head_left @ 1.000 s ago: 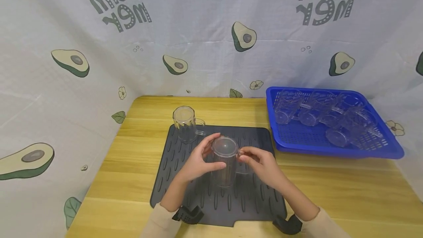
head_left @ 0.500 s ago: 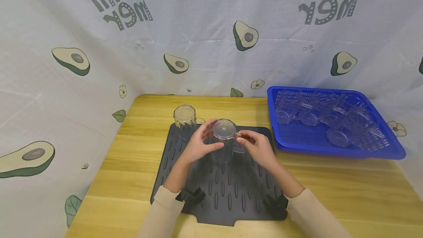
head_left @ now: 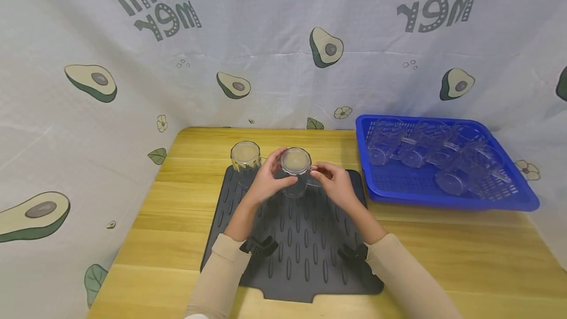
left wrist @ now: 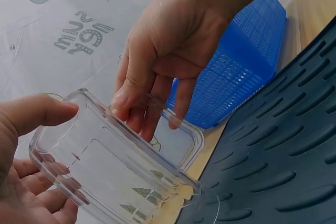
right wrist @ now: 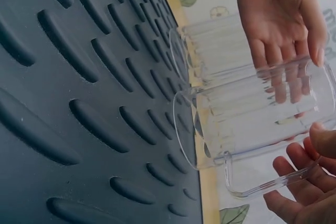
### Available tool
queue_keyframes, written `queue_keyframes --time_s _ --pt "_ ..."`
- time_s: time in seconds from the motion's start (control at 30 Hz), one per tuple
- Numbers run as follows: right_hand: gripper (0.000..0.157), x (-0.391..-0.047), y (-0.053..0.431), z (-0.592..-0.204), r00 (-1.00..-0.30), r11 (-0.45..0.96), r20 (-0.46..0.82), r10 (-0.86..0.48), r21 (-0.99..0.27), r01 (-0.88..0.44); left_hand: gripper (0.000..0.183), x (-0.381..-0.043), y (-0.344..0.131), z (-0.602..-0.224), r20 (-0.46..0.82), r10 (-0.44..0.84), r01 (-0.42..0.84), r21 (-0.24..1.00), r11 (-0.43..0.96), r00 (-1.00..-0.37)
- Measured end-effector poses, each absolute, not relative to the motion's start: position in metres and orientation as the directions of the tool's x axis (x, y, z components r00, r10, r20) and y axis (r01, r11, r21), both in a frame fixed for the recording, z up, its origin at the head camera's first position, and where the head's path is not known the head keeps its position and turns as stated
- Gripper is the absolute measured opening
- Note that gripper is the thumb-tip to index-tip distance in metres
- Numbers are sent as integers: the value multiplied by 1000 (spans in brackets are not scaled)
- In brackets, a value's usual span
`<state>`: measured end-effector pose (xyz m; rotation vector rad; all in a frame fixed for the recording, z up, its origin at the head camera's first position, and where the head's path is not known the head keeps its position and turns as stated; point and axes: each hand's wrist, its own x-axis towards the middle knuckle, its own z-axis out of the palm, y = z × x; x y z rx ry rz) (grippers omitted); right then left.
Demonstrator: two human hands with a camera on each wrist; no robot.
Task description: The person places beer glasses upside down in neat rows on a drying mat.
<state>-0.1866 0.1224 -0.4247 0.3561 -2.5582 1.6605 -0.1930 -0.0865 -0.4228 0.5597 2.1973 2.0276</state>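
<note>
A clear ribbed mug is held upside down, base up, over the far part of the dark drying mat. My left hand grips it near the base, thumb on the near side and fingers round the back. On its right, my right hand pinches the handle by its upper end. In the right wrist view the mug's rim faces the mat, close over it. A second clear mug stands upside down just left, on the mat's far left corner.
At the back right, a blue plastic basket holds several clear mugs lying tilted. The wooden table runs under the mat, and a printed curtain hangs right behind its far edge.
Both hands have carried the mug away from the body, from the middle of the mat toward its far edge, nearer the standing mug. Their hold on it looks the same.
</note>
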Motion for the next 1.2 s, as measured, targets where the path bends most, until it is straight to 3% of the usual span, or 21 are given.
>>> queue_keyframes --time_s 0.43,0.77,1.2 --pt "31 -195 117 -432 -971 393 189 -149 -889 -234 83 -194 -85 -425 185 279 224 968 113 -942" --pt "31 -199 116 -436 -962 400 203 -184 -878 -262 83 -189 -80 -420 137 225 165 980 110 -965" --pt "47 -201 117 -435 -966 388 152 -210 -894 -225 80 -185 -83 -416 194 172 205 977 54 -966"
